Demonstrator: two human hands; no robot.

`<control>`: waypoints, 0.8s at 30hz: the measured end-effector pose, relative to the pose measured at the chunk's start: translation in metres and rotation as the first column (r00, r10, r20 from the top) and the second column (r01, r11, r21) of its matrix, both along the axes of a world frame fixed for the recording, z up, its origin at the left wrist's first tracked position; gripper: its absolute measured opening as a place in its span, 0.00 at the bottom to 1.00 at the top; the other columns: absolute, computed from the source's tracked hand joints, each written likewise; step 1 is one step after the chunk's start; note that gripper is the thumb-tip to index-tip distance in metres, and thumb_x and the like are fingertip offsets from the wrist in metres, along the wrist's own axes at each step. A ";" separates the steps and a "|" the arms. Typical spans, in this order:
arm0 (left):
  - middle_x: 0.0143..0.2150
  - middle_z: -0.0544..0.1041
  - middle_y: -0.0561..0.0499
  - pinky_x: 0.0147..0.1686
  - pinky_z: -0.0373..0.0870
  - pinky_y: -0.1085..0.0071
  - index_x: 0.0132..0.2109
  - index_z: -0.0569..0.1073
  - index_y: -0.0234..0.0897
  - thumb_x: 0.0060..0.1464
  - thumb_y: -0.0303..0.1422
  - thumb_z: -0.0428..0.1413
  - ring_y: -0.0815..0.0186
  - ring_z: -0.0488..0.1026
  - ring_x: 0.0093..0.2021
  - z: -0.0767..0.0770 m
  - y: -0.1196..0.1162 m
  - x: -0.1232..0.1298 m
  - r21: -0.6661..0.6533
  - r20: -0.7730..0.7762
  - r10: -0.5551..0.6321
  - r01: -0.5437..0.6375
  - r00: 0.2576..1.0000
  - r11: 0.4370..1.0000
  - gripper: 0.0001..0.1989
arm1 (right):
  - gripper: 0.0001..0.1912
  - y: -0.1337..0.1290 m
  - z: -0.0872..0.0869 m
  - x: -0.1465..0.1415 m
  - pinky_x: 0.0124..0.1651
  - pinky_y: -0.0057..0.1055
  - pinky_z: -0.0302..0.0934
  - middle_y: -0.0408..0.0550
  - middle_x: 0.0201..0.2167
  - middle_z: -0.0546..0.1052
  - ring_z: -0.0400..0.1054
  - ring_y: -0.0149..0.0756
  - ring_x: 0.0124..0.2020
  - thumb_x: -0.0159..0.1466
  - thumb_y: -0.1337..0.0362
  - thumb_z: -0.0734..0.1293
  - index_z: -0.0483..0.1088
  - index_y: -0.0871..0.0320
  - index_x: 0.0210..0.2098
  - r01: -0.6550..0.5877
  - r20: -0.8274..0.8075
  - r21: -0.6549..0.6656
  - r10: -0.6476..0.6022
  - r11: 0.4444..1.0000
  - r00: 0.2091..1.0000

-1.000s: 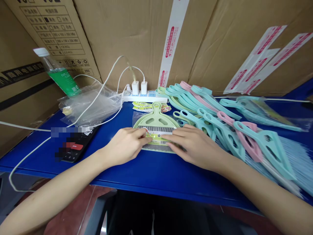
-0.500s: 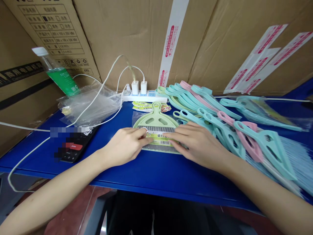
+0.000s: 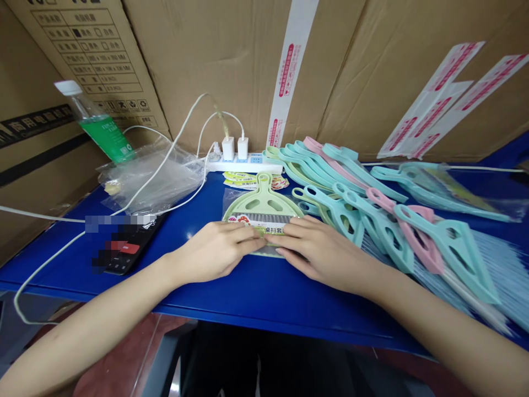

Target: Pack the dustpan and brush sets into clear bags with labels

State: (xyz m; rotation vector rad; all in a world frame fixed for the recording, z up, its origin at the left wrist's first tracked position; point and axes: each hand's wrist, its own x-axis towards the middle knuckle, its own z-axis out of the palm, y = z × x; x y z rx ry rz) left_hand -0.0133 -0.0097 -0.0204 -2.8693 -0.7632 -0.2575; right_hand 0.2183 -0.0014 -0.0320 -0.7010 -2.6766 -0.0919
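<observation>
A light green dustpan [image 3: 268, 203] with a brush across its front lies flat on the blue table, its handle pointing away from me. A green and white label [image 3: 273, 228] with red flower shapes covers part of the bristles. Across the label's left half rest the outstretched fingers of my left hand [image 3: 219, 248]. My right hand [image 3: 324, 248] lies over its right part, fingers extended, fingertips close to the left ones. Both hands hide the lower edge of the dustpan. Clear plastic film [image 3: 229, 201] shows at the dustpan's left side.
Several blue, green and pink dustpans [image 3: 467, 237] and brushes [image 3: 343, 168] pile up on the right. Behind stand more labels [image 3: 242, 179] and a power strip [image 3: 248, 164]. Left are clear bags [image 3: 152, 173], a green bottle [image 3: 103, 129], a black device [image 3: 132, 248] and white cables [image 3: 144, 190].
My left fingers have moved from pinching at the label's left edge to lying stretched across it. The right hand has shifted slightly left and toward me. More of the label's flower end shows.
</observation>
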 end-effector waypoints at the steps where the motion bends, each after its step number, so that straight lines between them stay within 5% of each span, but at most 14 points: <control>1: 0.50 0.78 0.47 0.48 0.73 0.68 0.54 0.70 0.35 0.60 0.23 0.45 0.64 0.76 0.48 0.000 0.000 0.000 -0.028 0.021 -0.014 0.015 1.000 1.000 0.18 | 0.14 0.000 0.000 0.000 0.38 0.35 0.60 0.47 0.27 0.74 0.66 0.38 0.31 0.68 0.69 0.58 0.76 0.59 0.43 0.007 -0.002 -0.017 -0.007 1.000 1.000; 10: 0.48 0.80 0.48 0.44 0.76 0.66 0.54 0.69 0.37 0.55 0.20 0.44 0.62 0.79 0.45 0.005 0.001 0.000 -0.188 -0.045 0.206 -0.210 0.978 0.959 0.22 | 0.15 -0.002 0.004 0.001 0.37 0.35 0.50 0.45 0.25 0.75 0.64 0.39 0.33 0.67 0.67 0.61 0.78 0.53 0.47 0.129 0.027 -0.062 -0.128 0.990 0.991; 24: 0.40 0.83 0.54 0.34 0.74 0.70 0.47 0.78 0.44 0.52 0.21 0.47 0.62 0.81 0.37 0.010 0.004 -0.005 -0.137 -0.058 0.362 -0.366 0.930 0.920 0.22 | 0.15 -0.001 0.015 0.016 0.35 0.34 0.52 0.44 0.23 0.79 0.66 0.37 0.29 0.68 0.63 0.61 0.80 0.49 0.35 0.246 0.143 -0.156 -0.224 0.957 0.964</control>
